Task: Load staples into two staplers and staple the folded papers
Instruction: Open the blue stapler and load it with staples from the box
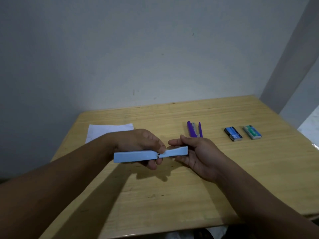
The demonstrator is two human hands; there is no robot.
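- Head view is showing the worktop (189, 195) filling the lower half of the frame, with everything on it lying in a row across its far part.
- White folded papers (107, 131) are lying at centre left, partly hidden behind the left forearm, untouched.
- Both hands are holding the light blue stapler (138, 156) at frame centre, lifted above the wood; it is looking swung open flat, end to end.
- Left hand (138, 144) is wrapping the longer half, fingers clamped on it near the hinge.
- Right hand (198, 157) is cradling the shorter half, its fingers closed round it too.
- Purple stapler (194, 129) is lying open just beyond the right hand, waiting its turn.
- Blue staple box (233, 134) and green staple box (252, 132) are sitting side by side at centre right, both looking closed.
- Judging by this, loading the first stapler is in hand; the next move is probably calling for freeing the right hand, reaching to a box and drawing out a strip for the channel.
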